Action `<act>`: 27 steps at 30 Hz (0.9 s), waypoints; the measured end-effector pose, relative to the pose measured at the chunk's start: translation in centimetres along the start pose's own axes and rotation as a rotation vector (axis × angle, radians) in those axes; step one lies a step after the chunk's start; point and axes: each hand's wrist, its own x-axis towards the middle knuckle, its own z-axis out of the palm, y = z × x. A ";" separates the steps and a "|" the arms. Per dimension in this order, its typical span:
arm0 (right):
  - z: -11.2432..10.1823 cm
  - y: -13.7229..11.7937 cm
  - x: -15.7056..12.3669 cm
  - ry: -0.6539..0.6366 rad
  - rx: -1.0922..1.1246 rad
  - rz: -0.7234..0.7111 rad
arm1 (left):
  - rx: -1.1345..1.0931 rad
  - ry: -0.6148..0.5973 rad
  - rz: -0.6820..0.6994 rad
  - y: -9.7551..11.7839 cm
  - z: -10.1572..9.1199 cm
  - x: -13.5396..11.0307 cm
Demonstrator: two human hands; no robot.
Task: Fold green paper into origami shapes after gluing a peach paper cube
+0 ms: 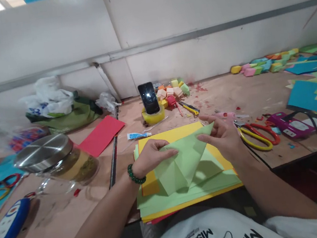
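Left hand: fingers pinching folded green paper above the paper stack
Right hand: fingers gripping its pointed corner
Red-and-yellow-handled scissors: right of the paper stack

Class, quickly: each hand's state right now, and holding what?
Left hand: closed, pinching the green paper.
Right hand: closed, pinching the same paper near its pointed corner.

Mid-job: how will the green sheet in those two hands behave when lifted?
The green sheet is probably light, since it looks like thin paper. It likely flexes easily, as it stands bent between the left hand and right hand. It may hinge where its surface already looks folded.
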 end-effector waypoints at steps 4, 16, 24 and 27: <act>-0.3 0.8 0.1 -0.013 -0.023 -0.032 | -0.050 -0.021 0.006 -0.1 0.1 0.2; -0.2 1.1 -0.3 0.031 -0.043 -0.081 | 0.020 0.030 0.108 0.1 0.1 -0.4; 0.4 0.7 -0.7 0.083 -0.023 -0.082 | 0.021 0.055 0.105 0.2 0.2 -0.5; 0.4 0.6 -0.6 0.092 -0.002 -0.092 | 0.087 0.079 0.158 0.3 0.1 -0.7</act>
